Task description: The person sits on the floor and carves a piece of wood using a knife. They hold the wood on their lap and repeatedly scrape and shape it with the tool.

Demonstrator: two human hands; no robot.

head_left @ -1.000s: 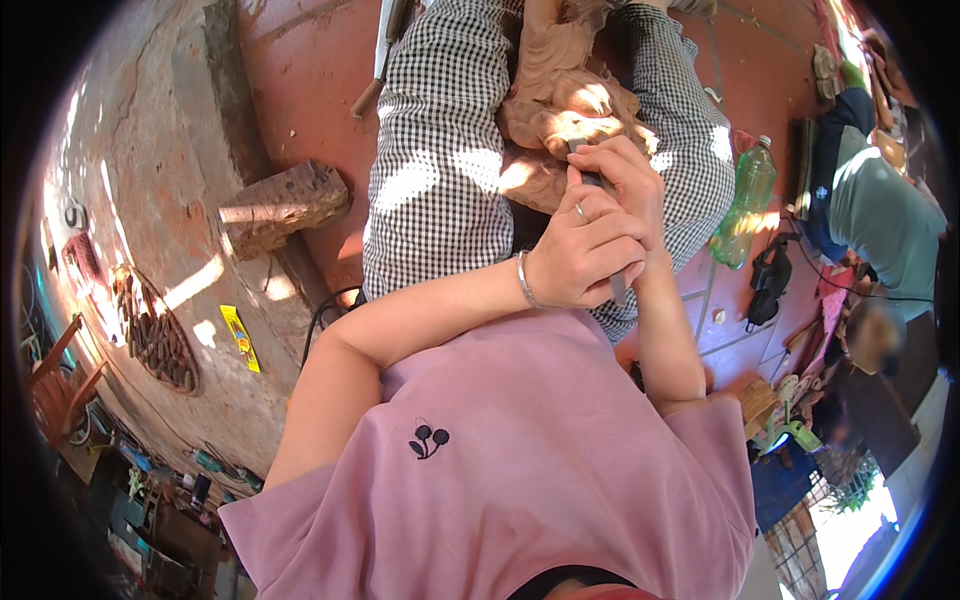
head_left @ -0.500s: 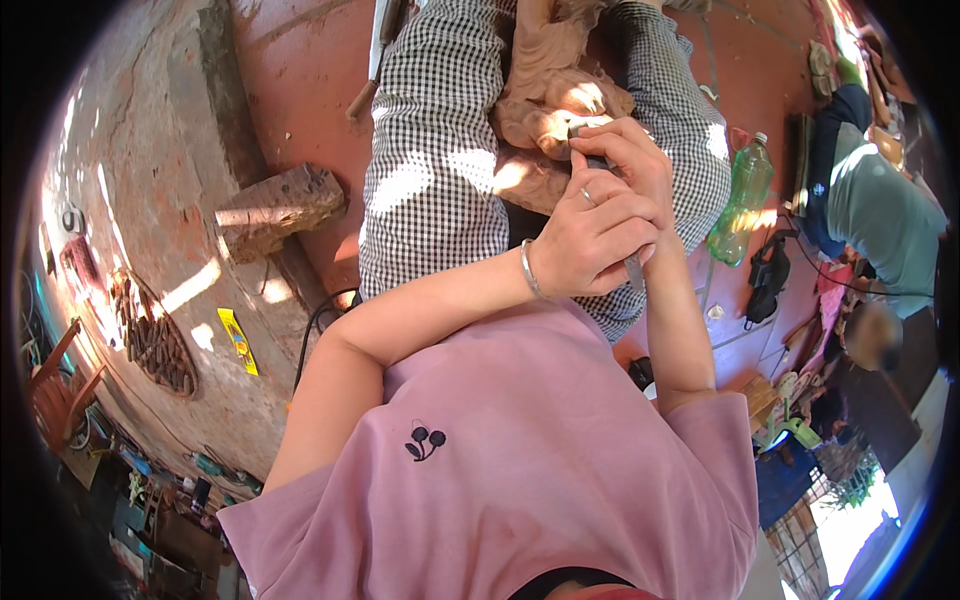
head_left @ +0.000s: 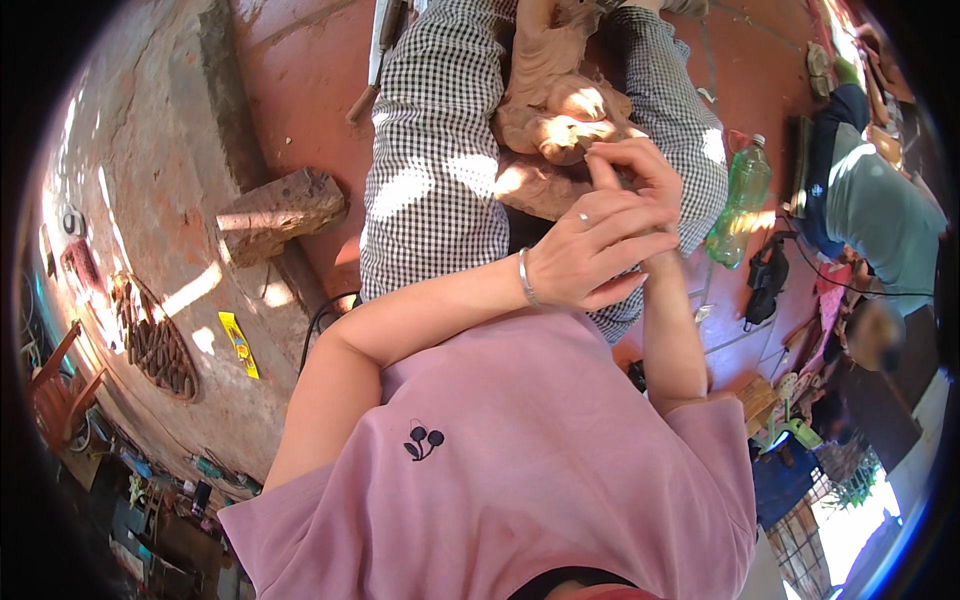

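A reddish-brown wood carving [head_left: 555,115] with swirling, rounded shapes lies between my checked trouser legs. At its near end is my right hand [head_left: 645,170], fingers bent and closed around something mostly hidden; only a dark sliver shows under them. Just below, my left hand [head_left: 595,250], with a ring and a silver bracelet, reaches across the right hand and wrist. Its fingers are stretched out and slightly apart, with nothing visible in them.
Left of me, a rough stone block [head_left: 285,215] sits by a ledge carrying a yellow packet [head_left: 238,345] and a basket of tool handles [head_left: 155,340]. A green plastic bottle [head_left: 742,200] and a black pouch [head_left: 768,280] are on the right. Another person [head_left: 880,200] sits beyond.
My left fingers have loosened and spread from their grip beside the right hand. The right hand has shifted slightly right and away from the carving. The grey strip between my hands no longer shows.
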